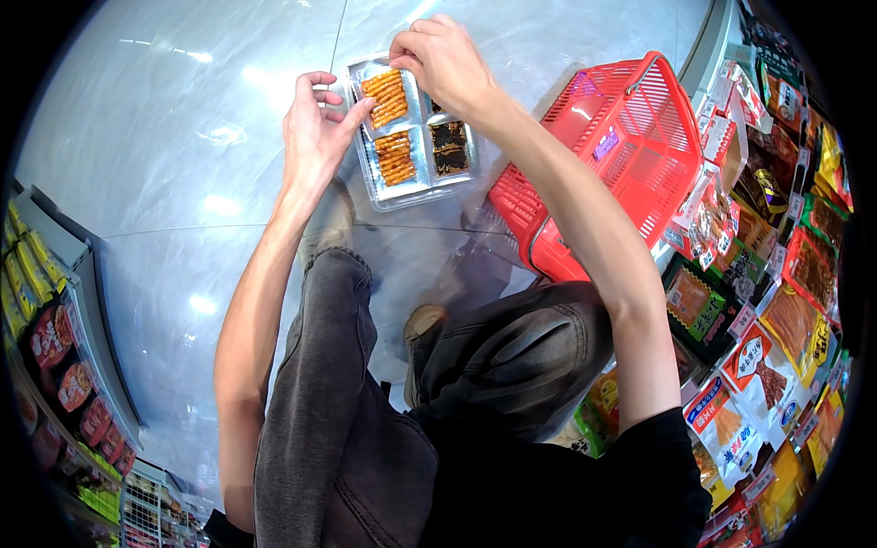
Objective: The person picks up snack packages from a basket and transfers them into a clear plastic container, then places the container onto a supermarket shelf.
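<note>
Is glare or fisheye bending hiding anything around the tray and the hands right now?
Head view: ceiling lights leave bright patches on the glossy floor, none across the clear snack tray; left hand and right hand look sharp; shelf edges and the red basket bow toward the rim, and the corners fall into black vignette.

Glossy grey tiled floor (183,137) carries red shopping basket (621,137), clear snack tray (411,146); shoes (331,219) planted.
</note>
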Demonstrator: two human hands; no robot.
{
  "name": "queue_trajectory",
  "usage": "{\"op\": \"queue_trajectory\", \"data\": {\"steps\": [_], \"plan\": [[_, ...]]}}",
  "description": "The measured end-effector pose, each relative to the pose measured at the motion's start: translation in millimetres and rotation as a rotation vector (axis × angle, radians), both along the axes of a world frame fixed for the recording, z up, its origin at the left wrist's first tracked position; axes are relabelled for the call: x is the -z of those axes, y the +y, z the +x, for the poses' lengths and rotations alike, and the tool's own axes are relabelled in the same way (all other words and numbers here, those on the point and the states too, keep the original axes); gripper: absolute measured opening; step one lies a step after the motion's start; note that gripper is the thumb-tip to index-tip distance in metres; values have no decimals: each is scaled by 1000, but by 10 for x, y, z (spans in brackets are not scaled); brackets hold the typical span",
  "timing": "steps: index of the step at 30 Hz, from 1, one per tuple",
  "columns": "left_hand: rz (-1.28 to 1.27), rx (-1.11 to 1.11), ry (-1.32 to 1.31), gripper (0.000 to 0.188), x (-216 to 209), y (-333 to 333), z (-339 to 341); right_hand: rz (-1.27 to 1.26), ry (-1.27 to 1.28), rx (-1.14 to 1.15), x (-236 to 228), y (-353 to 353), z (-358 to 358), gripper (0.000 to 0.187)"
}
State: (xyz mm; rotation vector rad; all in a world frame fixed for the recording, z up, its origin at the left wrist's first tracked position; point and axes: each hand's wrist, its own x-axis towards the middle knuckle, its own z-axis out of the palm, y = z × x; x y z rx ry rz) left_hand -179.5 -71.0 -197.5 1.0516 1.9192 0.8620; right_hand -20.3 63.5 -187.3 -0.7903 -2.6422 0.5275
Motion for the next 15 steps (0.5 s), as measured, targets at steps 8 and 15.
{"op": "queue_trajectory", "data": {"steps": [8, 15], "plan": [[27, -7, -78, 61, 154, 57, 68, -212, 56, 269, -311, -24, 281, 34], [39, -28, -31, 71, 108, 1, 30, 104, 690, 645, -909, -74, 1709, 12]]}}
